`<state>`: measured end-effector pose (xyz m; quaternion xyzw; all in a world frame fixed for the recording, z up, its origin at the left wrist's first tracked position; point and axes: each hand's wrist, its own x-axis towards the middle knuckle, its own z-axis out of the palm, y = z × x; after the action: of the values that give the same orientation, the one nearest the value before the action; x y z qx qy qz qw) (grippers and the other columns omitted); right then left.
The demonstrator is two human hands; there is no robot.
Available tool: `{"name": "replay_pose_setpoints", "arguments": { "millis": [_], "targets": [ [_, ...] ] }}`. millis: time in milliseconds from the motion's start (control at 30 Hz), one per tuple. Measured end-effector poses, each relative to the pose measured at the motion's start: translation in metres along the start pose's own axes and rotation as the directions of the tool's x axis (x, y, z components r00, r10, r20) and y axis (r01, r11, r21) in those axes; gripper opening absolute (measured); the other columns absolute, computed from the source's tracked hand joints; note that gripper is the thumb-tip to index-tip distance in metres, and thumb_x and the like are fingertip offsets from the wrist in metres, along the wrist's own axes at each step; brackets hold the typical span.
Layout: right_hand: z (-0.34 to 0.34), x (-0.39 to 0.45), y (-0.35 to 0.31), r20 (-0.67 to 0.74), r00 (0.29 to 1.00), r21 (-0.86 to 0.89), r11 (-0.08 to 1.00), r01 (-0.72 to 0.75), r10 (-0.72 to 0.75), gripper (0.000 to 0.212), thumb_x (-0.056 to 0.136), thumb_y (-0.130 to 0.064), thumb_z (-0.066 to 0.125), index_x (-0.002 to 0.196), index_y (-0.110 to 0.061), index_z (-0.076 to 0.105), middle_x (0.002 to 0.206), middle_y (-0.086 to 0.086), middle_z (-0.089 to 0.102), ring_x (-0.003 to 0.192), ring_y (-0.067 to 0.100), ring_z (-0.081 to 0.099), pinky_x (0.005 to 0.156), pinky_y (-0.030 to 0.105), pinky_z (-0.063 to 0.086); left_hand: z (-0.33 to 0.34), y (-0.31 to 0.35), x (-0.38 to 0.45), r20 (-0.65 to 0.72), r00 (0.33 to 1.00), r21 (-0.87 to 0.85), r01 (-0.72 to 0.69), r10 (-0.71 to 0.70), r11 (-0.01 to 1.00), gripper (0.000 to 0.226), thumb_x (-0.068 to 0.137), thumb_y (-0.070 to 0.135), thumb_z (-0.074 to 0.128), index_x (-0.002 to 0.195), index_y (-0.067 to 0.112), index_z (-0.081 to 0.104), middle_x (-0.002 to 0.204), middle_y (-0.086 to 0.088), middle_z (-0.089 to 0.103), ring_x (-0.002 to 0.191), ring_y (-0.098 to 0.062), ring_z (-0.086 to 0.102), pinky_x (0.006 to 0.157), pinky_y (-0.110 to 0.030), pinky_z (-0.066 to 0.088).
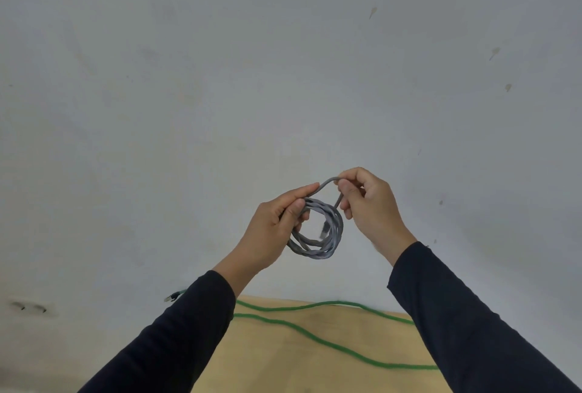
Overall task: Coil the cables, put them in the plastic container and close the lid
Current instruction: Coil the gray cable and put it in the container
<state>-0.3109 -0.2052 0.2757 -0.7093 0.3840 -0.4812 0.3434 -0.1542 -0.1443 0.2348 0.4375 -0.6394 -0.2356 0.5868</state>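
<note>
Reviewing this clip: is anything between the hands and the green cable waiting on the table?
Nothing on the table blocks the green cable, but both hands are occupied: the left hand grips the grey cable coil and the right hand pinches its last loop.

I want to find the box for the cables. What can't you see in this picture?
- Plastic container and lid: nowhere in the head view.
- Green cable: the sleeves hide parts of it.
- Grey cable: the left hand covers one side of the coil; the right hand hides part of the loose end.
- Table: cut off by the bottom edge.
</note>
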Motion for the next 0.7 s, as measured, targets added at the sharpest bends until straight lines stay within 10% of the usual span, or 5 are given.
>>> {"name": "replay_pose_setpoints", "arguments": {
  "millis": [333, 700],
  "targets": [
    [0.022, -0.007, 0.018, 0.261, 0.87, 0.315, 0.815, -0.487, 0.419, 0.019, 0.087, 0.0, 0.05, 0.074, -0.005, 0.062, 0.058, 0.003, 0.049, 0.041, 0.006, 0.038, 0.036, 0.015, 0.031, 0.001, -0.021, 0.0, -0.158, 0.985, 0.061, 0.08, -0.07, 0.995, 0.035, 0.098, 0.013, 0.04, 0.106, 0.04, 0.06, 0.074, 0.003, 0.056, 0.063, -0.009, 0.048, 0.063, -0.027, 0.044],
    [0.024, 0.013, 0.016, -0.02, 0.968, 0.187, 0.952, -0.241, 0.249, 0.014, 0.092, -0.01, 0.049, 0.087, -0.012, 0.062, 0.067, 0.0, 0.05, 0.058, 0.011, 0.044, 0.056, 0.021, 0.041, 0.006, -0.013, 0.001, -0.007, 0.99, -0.131, 0.136, -0.138, 0.982, 0.033, 0.098, 0.012, 0.04, 0.114, 0.032, 0.06, 0.074, 0.004, 0.055, 0.066, -0.002, 0.05, 0.06, -0.018, 0.043]
  ]
}}
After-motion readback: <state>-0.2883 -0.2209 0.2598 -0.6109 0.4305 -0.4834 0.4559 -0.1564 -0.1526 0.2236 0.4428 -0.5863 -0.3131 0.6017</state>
